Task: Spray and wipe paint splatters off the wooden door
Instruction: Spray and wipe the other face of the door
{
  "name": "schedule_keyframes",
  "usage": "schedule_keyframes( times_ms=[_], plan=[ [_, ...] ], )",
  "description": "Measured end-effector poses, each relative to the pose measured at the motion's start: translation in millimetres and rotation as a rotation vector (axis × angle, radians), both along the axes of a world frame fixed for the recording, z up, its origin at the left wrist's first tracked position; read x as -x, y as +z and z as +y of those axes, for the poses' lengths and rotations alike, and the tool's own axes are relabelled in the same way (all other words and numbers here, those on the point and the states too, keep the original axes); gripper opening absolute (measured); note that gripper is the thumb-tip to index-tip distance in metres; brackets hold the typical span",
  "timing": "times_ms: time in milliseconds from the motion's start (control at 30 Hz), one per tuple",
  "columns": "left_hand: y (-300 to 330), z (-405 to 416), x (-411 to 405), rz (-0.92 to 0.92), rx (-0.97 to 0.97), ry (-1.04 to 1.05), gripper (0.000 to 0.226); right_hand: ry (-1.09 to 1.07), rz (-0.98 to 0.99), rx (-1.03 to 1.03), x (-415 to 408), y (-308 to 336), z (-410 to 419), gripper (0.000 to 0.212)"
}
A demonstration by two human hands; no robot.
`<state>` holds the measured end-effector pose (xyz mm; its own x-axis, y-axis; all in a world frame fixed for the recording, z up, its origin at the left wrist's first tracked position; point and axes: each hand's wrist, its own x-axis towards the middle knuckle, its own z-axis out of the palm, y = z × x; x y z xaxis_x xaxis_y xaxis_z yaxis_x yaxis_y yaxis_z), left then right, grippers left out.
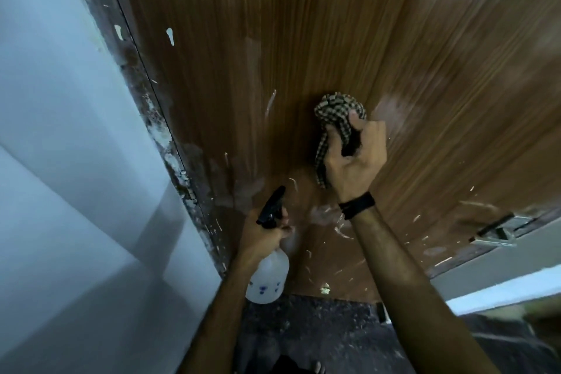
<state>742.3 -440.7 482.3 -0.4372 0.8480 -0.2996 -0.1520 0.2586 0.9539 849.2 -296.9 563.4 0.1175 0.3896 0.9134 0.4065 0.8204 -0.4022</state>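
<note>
Right hand (353, 158) bunches checked cloth (337, 118) against door (303, 39). At its 7 o'clock, left hand (264, 237) grips spray bottle (268, 276) (white splatters (343, 231) between them).

A wooden door (303, 39) fills the view ahead, with a wall (60, 130) to its left. The right hand (353, 158) presses a cloth (337, 109) against the door. Lower left of it, the left hand (264, 237) holds a spray bottle (268, 276) near the door, above the floor (318, 331).
</note>
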Motion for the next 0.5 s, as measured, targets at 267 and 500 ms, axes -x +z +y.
schedule_keyframes(
  times_ms=[267,500],
  plan=[
    [-5,9,0,-0.007,0.055,-0.017,0.025,0.11,-0.436,0.2,-9,-100,-13,0.037],
    [-8,4,3,0.022,0.042,0.123,0.027,0.158,-0.123,0.172,0,-69,-16,0.035]
  ],
)
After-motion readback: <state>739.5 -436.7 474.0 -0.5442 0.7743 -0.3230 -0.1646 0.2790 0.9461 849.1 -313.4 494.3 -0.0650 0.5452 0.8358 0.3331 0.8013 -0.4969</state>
